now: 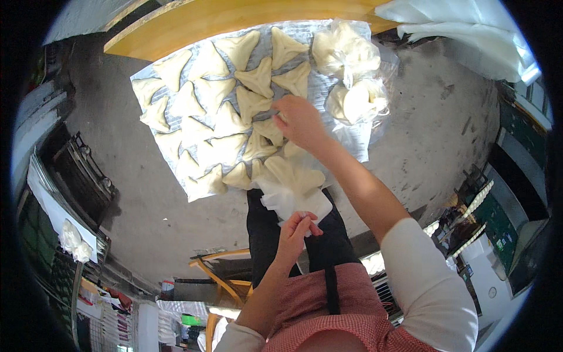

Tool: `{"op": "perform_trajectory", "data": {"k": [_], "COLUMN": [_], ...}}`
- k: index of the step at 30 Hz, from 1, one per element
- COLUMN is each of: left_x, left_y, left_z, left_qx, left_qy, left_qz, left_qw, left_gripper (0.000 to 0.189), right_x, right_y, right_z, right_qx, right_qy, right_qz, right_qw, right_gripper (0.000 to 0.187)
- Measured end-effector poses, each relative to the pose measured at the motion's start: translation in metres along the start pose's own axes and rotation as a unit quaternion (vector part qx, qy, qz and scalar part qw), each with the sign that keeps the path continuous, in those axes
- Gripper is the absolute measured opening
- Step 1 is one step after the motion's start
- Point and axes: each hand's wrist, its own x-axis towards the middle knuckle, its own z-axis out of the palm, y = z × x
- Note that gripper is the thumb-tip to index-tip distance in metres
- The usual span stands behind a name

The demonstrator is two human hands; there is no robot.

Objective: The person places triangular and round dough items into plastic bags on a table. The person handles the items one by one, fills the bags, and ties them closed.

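My left hand [299,229] pinches the gathered edge of a clear plastic bag [319,211] just above my lap. Pale dough pieces [294,176] show through the plastic, partly veiled by its folds. My right hand [303,123] is over the sheet-covered surface, its fingers bent down by a three-cornered dough bun [268,130]. Whether those fingers grip anything is hidden. Several more three-cornered buns [253,103] lie in close rows to the left, some washed out by bright light. Above and right of my right hand sit two filled, knotted bags of buns [346,50], [357,102].
White lined sheeting [323,94] lies under the buns, with a wooden board edge [246,13] behind it. A wooden chair [220,273] is at lower left. Bagged items [75,242] rest on a stack at far left. White plastic sheeting [466,44] hangs at upper right.
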Motion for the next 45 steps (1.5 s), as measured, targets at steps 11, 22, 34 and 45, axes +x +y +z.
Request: {"op": "perform_trajectory", "data": {"k": [11,22,34,45], "left_x": [0.057,0.16,0.157,0.062], "left_y": [0.031,0.042,0.017,0.024], "left_z": [-0.057,-0.086,-0.102,-0.069], "left_qx": [0.313,0.484,0.506,0.077], "left_qy": [0.119,0.131,0.187,0.157], "left_qz": [0.167,0.215,0.205,-0.008], "left_qw": [0.927,0.838,0.817,0.985], "left_gripper": [0.016,0.017,0.026,0.018], "right_x": [-0.007,-0.002,-0.038,-0.029], "right_y": [0.007,0.029,0.04,0.045], "right_z": [0.089,0.122,0.048,0.062], "right_qx": [-0.202,-0.191,-0.045,-0.101], "right_qy": [-0.089,0.005,-0.041,0.083], "right_qz": [-0.036,-0.061,-0.076,0.077], "right_qw": [0.975,0.98,0.995,0.988], "right_gripper": [0.041,0.019,0.04,0.057]}}
